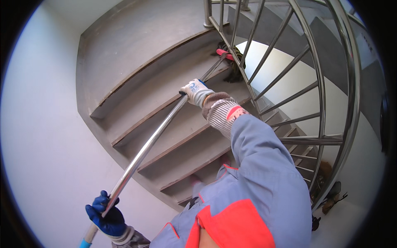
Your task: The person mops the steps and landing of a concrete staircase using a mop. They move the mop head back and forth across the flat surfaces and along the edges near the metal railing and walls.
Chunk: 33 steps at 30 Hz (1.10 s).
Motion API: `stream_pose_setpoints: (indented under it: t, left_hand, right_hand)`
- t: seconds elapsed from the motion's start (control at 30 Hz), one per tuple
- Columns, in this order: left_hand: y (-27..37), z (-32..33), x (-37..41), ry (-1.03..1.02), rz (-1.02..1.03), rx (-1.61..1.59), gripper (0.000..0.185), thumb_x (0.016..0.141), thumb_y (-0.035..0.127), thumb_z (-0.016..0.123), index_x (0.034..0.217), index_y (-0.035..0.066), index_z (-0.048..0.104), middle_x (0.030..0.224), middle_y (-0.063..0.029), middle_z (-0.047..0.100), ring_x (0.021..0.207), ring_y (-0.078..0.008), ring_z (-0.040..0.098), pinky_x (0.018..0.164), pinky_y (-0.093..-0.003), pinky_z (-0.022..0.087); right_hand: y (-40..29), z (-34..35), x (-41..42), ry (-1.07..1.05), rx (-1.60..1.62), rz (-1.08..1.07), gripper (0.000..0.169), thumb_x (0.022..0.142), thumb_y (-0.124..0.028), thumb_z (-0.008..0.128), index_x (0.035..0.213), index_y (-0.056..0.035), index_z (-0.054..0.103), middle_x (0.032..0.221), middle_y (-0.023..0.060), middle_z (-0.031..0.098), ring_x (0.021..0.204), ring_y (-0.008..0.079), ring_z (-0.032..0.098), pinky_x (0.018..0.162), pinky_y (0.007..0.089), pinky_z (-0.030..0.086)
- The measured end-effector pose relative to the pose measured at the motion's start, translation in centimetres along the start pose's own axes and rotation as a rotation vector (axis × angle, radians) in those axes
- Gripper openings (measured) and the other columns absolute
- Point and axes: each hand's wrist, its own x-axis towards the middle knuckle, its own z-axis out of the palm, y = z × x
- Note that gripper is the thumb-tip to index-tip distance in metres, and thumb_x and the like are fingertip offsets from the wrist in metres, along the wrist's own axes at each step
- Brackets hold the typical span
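Observation:
A mop's metal pole [149, 145] runs diagonally across the view. My right hand [196, 92], in a white glove with blue coating, is wrapped around its upper part. Lower down, near a light blue grip [84, 244], my left hand [107, 214] in a blue-coated glove holds the same pole, its fingers partly curled around it. At the far end, a red mop clamp [225, 54] carries dark, stringy mop strands [236, 69], which lie on the narrow side of the stairs against the railing's base and hang over a step edge.
Curved grey stairs [173, 124] with worn edges lead up to a landing [139, 37]. A metal railing [319, 80] bounds their right side, with more steps beyond it. A white wall [46, 124] stands at left. Dried leaves [330, 203] show at lower right.

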Motion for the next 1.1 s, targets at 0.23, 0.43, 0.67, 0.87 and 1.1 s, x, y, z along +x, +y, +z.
stream_pose_setpoints:
  t: [0.23, 0.43, 0.67, 0.87, 1.1]
  left_hand:
    - [-2.2, -2.7, -6.7, 0.2, 0.045, 0.013, 0.032, 0.1, 0.032, 0.043, 0.118, 0.011, 0.061, 0.104, -0.0129, 0.065, 0.109, -0.0312, 0.06, 0.082, -0.0431, 0.057]
    - [-3.5, -5.2, -11.3, 0.57, -0.097, -0.174, 0.034, 0.096, 0.034, 0.048, 0.109, 0.006, 0.063, 0.107, -0.016, 0.067, 0.103, -0.0343, 0.063, 0.088, -0.0515, 0.054]
    - [10.0, -15.8, -12.5, 0.672, 0.034, -0.089, 0.03, 0.094, 0.027, 0.051, 0.114, 0.006, 0.059, 0.099, -0.0185, 0.066, 0.099, -0.0346, 0.062, 0.082, -0.0532, 0.056]
    - [10.8, -18.6, -12.5, 0.535, -0.052, -0.097, 0.027, 0.094, 0.027, 0.051, 0.1, 0.006, 0.066, 0.095, -0.0172, 0.067, 0.097, -0.032, 0.064, 0.08, -0.0496, 0.056]
    - [0.7, -16.4, -6.4, 0.167, 0.042, 0.052, 0.04, 0.1, 0.026, 0.044, 0.137, 0.013, 0.045, 0.115, -0.0107, 0.065, 0.114, -0.0345, 0.058, 0.105, -0.0525, 0.04]
  right_hand:
    - [-0.6, 1.0, -1.5, -0.166, -0.079, -0.169, 0.026, 0.079, -0.016, 0.063, 0.104, -0.0164, 0.069, 0.093, 0.0096, 0.07, 0.089, 0.03, 0.068, 0.082, 0.0396, 0.052]
    - [-2.5, 1.8, -2.2, -0.227, -0.112, -0.319, 0.017, 0.078, -0.016, 0.062, 0.093, -0.0141, 0.07, 0.085, 0.0091, 0.07, 0.084, 0.0288, 0.068, 0.074, 0.0387, 0.055]
    - [-13.7, -2.1, -4.5, -0.146, 0.082, -0.509, 0.011, 0.076, -0.014, 0.061, 0.083, -0.0078, 0.069, 0.074, 0.0114, 0.069, 0.072, 0.0287, 0.069, 0.061, 0.0382, 0.054]
    - [-16.5, 3.2, -5.3, -0.176, 0.194, -0.398, 0.011, 0.076, -0.016, 0.064, 0.084, -0.009, 0.067, 0.072, 0.0121, 0.068, 0.072, 0.0299, 0.069, 0.062, 0.0394, 0.054]
    - [-6.9, 3.9, -3.7, -0.037, 0.12, -0.179, 0.014, 0.077, -0.014, 0.06, 0.087, -0.0111, 0.07, 0.082, 0.0143, 0.07, 0.082, 0.0299, 0.07, 0.071, 0.0399, 0.055]
